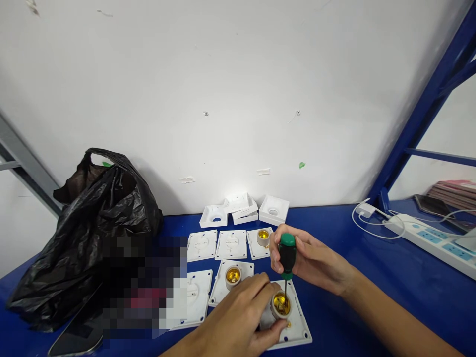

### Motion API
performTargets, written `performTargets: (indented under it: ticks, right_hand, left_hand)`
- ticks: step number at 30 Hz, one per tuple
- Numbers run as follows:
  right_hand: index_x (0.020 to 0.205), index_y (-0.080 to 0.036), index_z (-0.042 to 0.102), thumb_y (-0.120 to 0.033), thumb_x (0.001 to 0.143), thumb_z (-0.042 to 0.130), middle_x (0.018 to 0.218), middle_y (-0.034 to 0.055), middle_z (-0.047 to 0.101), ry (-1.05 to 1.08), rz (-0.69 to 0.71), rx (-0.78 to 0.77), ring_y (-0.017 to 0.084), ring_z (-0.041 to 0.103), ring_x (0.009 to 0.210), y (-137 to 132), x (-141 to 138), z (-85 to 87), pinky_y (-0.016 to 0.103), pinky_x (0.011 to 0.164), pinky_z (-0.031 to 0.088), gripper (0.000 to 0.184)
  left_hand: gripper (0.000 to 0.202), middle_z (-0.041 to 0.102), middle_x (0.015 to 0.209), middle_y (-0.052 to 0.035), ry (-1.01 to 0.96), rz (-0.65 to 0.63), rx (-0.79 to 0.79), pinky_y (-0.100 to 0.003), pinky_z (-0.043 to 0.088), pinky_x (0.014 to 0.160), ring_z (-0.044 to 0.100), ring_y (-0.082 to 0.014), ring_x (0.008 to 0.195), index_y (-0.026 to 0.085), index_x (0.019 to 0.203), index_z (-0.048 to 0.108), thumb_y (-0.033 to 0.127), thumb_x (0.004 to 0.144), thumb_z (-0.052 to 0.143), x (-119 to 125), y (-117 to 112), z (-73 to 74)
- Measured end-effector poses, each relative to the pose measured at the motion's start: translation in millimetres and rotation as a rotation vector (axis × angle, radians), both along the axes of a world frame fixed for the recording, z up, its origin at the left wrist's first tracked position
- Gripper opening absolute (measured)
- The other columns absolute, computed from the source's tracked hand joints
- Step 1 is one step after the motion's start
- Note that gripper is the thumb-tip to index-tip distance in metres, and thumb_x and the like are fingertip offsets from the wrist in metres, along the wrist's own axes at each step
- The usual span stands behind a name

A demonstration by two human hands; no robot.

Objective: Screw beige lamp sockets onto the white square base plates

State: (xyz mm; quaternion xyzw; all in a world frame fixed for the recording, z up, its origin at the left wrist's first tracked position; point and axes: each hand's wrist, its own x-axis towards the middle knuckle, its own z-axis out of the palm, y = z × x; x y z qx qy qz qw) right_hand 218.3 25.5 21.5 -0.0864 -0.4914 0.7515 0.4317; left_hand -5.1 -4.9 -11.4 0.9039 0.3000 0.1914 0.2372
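Note:
My right hand (pixel 310 255) grips a screwdriver (pixel 287 255) with a green and black handle, held upright. Its shaft runs down into a brass-lined lamp socket (pixel 281 304), where the tip is hidden. The socket sits on a square white base plate (pixel 297 327) near the front edge. Fingers and thumb of my left hand (pixel 243 312) close around the socket's left side and hold it on the plate. A second plate with a socket (pixel 233 276) lies just beyond my left hand. Another plate with a socket (pixel 263 236) is behind the screwdriver.
Bare white plates (pixel 202 244) lie in the middle, with white square covers (pixel 273 210) stacked by the wall. A black plastic bag (pixel 111 208) stands at left, a phone (pixel 80 327) before it. At right are a power strip (pixel 435 240) and white cables. Part of the left is pixelated.

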Motion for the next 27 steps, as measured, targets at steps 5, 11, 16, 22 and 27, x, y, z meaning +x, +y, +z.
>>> performTargets:
  ticks: [5,11,16,22,27]
  right_hand:
    - [0.116,-0.017,0.072,-0.044,0.101,0.075,0.102,0.0065,0.072,0.004,-0.001,-0.004,0.015,0.07,0.089,0.1,-0.3,0.9,0.028,0.085,0.051,0.031]
    - [0.115,-0.018,0.073,-0.044,0.1,0.077,0.102,0.0066,0.072,0.005,-0.005,0.007,0.016,0.071,0.089,-0.7,-0.7,3.6,0.028,0.084,0.052,0.031]
    - [0.115,-0.018,0.072,-0.043,0.1,0.076,0.102,0.0064,0.072,0.012,0.006,0.002,0.015,0.07,0.088,-0.9,-1.3,2.2,0.029,0.084,0.051,0.029]
    - [0.115,-0.018,0.072,-0.04,0.101,0.074,0.103,0.0068,0.071,0.033,0.014,0.019,0.015,0.07,0.089,-0.7,-0.9,-0.2,0.028,0.085,0.052,0.026]
    - [0.115,-0.018,0.073,-0.04,0.102,0.073,0.104,0.0064,0.071,0.005,0.015,0.054,0.015,0.071,0.09,-1.3,-0.9,3.9,0.027,0.085,0.052,0.026]
  left_hand:
    - [0.035,0.07,0.12,-0.0058,-0.002,-0.003,0.012,-0.038,0.058,0.101,0.07,-0.0266,0.111,0.02,0.123,0.066,0.018,0.093,0.083,-0.5,0.9,-1.4]
    - [0.034,0.069,0.123,-0.0059,-0.004,-0.017,-0.002,-0.039,0.058,0.101,0.07,-0.0266,0.112,0.021,0.126,0.065,0.02,0.096,0.081,0.1,0.8,0.4]
    - [0.034,0.069,0.122,-0.0059,-0.005,-0.013,-0.014,-0.039,0.058,0.1,0.07,-0.0264,0.111,0.021,0.126,0.066,0.019,0.095,0.081,0.0,0.1,2.7]
    - [0.033,0.07,0.123,-0.0072,-0.014,-0.014,-0.005,-0.041,0.059,0.101,0.069,-0.028,0.113,0.02,0.125,0.066,0.021,0.095,0.081,-0.8,0.2,2.8]
    - [0.033,0.07,0.125,-0.0084,-0.021,-0.017,0.006,-0.043,0.059,0.103,0.069,-0.0284,0.113,0.02,0.126,0.067,0.023,0.096,0.081,0.0,0.6,2.1]
